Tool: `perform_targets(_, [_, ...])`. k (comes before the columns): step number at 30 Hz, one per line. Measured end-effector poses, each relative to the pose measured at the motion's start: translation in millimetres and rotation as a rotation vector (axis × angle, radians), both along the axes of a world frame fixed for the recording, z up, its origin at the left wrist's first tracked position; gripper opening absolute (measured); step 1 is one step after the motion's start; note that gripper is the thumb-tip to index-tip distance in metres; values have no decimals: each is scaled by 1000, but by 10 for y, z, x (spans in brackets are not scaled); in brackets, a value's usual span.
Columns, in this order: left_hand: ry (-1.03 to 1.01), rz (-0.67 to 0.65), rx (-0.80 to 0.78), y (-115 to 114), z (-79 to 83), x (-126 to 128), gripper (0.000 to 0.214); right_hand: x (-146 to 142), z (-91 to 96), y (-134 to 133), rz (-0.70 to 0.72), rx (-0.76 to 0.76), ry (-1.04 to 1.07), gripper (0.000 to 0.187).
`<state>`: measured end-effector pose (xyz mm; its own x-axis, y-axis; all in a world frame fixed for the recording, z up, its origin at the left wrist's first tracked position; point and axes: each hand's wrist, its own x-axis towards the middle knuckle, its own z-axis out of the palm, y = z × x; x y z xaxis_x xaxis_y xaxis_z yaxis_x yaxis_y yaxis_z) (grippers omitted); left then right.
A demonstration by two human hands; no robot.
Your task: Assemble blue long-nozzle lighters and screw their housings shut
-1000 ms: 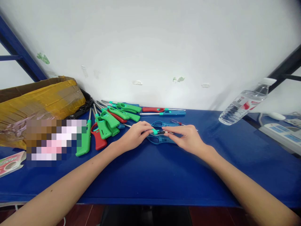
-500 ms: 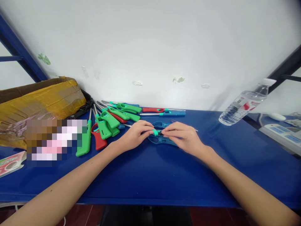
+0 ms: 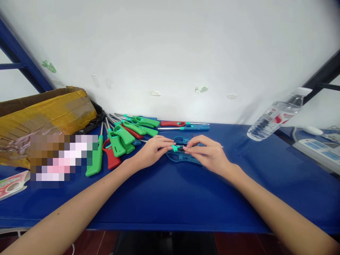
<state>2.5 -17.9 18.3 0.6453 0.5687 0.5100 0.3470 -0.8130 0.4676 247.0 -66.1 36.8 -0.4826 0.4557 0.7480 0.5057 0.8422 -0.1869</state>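
Note:
My left hand (image 3: 151, 152) is closed in a pinch on a small teal plastic trigger piece (image 3: 174, 148). A short black part (image 3: 181, 148) sits against its right side, and the fingertips of my right hand (image 3: 211, 152) are closed on the far end of that part. Fingers cover much of both pieces. Beneath my hands lie two blue lighter casing halves (image 3: 183, 158), partly hidden. A thin metal rod (image 3: 222, 146) pokes out past my right knuckles.
Long-nosed lighters (image 3: 123, 136) in green, red and blue are heaped at left, by a taped cardboard box (image 3: 47, 109). A red lighter (image 3: 172, 124) and a blue lighter (image 3: 196, 127) lie along the wall. At right stand a tilted water bottle (image 3: 276, 115) and a power strip (image 3: 316, 148).
My right fingers have shifted slightly to the right and up, and more of the black part shows beside the teal piece. My left hand has barely moved.

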Motion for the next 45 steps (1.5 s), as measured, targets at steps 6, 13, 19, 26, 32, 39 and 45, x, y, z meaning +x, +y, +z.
perform_targets(6, [-16, -50, -49, -9, 29, -3, 26, -8, 3, -5, -6, 25, 16, 15])
perform_targets(13, [-36, -127, -144, -8, 53, -13, 26, -47, 69, -49, 57, 59, 26, 16])
perform_targets(19, [-83, -170, -238, -16, 66, 7, 26, -37, 38, -41, 93, 108, -11, 17])
perform_targets(26, [-68, -122, -199, -50, 77, 5, 26, -34, 21, -37, 12, -29, 36, 10])
perform_targets(32, [-49, -83, -252, -52, 41, 3, 27, -71, -41, -41, 32, -217, 87, 8])
perform_targets(39, [-44, -56, -181, -66, 36, 23, 26, -102, -25, -47, -164, -566, 128, 16])
perform_targets(45, [24, -48, -83, -87, 26, 16, 27, -134, 43, -65, -124, -883, 122, 19])
